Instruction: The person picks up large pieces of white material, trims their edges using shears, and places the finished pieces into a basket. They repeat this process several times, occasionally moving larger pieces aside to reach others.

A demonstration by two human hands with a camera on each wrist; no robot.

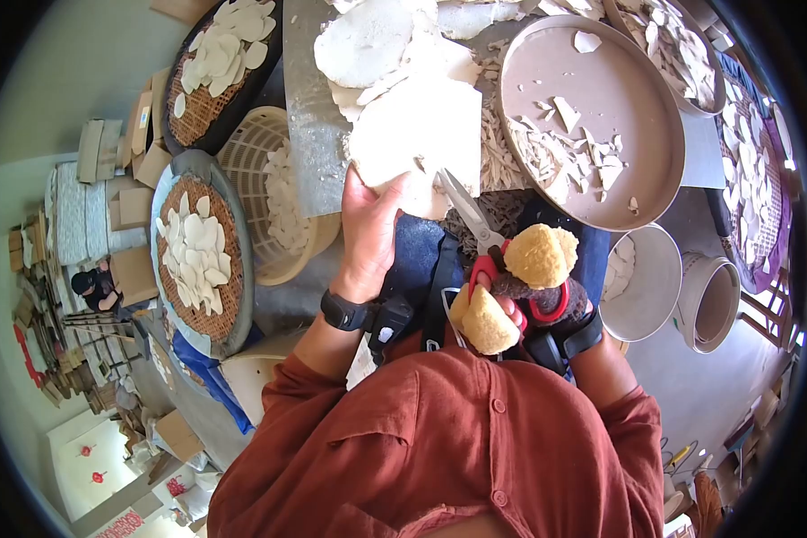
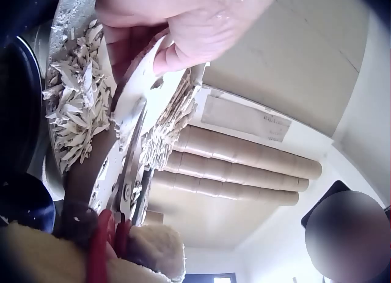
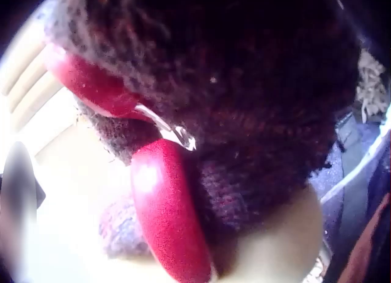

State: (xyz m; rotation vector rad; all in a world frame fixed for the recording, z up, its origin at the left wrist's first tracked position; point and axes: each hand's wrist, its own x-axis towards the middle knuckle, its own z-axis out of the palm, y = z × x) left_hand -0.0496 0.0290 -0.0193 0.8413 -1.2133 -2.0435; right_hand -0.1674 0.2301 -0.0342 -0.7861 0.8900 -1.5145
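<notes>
My left hand [image 1: 372, 224] pinches the near edge of a pale, thin, flat sheet [image 1: 421, 134], thumb on top. My right hand [image 1: 576, 298], in a dark knit covering with bare fingers showing, grips red-handled scissors [image 1: 486, 235]. Yellow spongy pads [image 1: 541, 255] surround that grip. The blades are at the sheet's edge, just right of the left thumb. In the left wrist view the scissors [image 2: 127, 179] lie against the sheet [image 2: 137, 90] below the left hand [image 2: 189, 26]. The right wrist view shows a red handle [image 3: 168, 210] against the dark knit [image 3: 256, 112].
A metal board [image 1: 314, 117] carries more pale sheets and scraps. Right of it, a round tray [image 1: 637, 117] holds offcuts. Woven trays [image 1: 233, 211] of pale slices and a plastic basket [image 1: 242, 134] stand left. White buckets [image 1: 663, 300] stand right. Someone in dark clothes [image 1: 99, 287] is far left.
</notes>
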